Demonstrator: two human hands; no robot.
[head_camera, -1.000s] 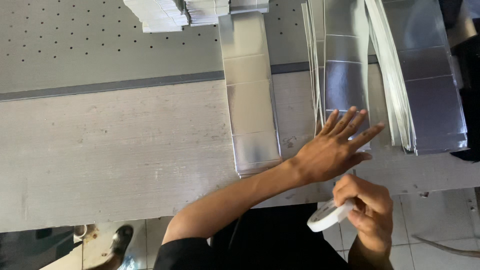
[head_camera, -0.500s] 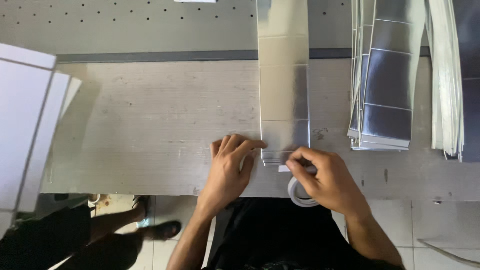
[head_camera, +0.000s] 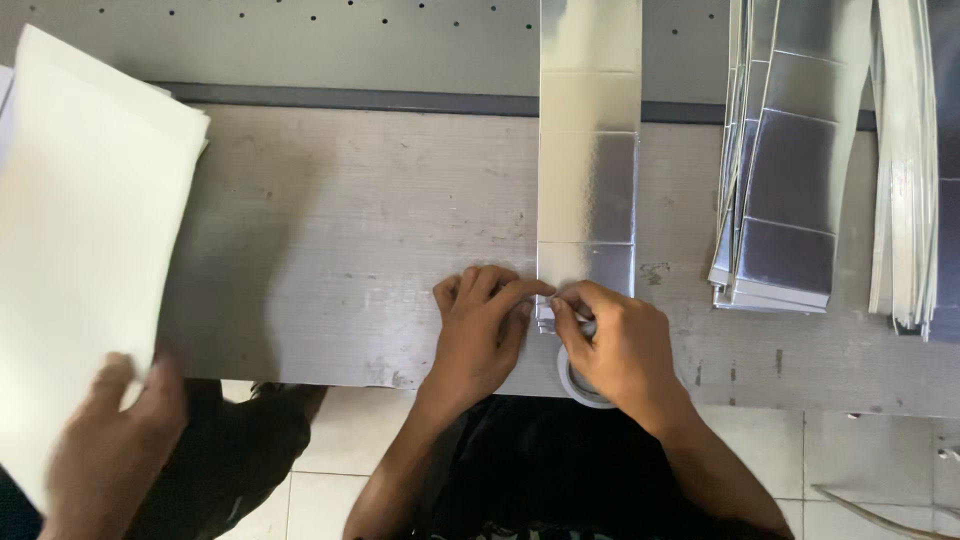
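A long silver foil strip (head_camera: 588, 170), creased crosswise into rectangular panels, is laid lengthwise down the grey worktable (head_camera: 330, 240), its near end close to the table's front edge. That near end is pinched between both hands. The left hand (head_camera: 480, 335) is laid knuckles-up just left of the strip, fingers curled, fingertips closed on the strip's lower left corner. The right hand (head_camera: 620, 350) is set against the left hand, thumb and forefinger closed on the same end. A white tape roll (head_camera: 580, 385) is seen partly under the right hand, at the table edge; whether it is gripped cannot be told.

To the right, well apart, a stack of silver sheets (head_camera: 785, 190) is fanned, with a second pile (head_camera: 915, 170) at the frame edge. At the left, cream-white sheets (head_camera: 80, 240) are held up by another person's hand (head_camera: 110, 450).
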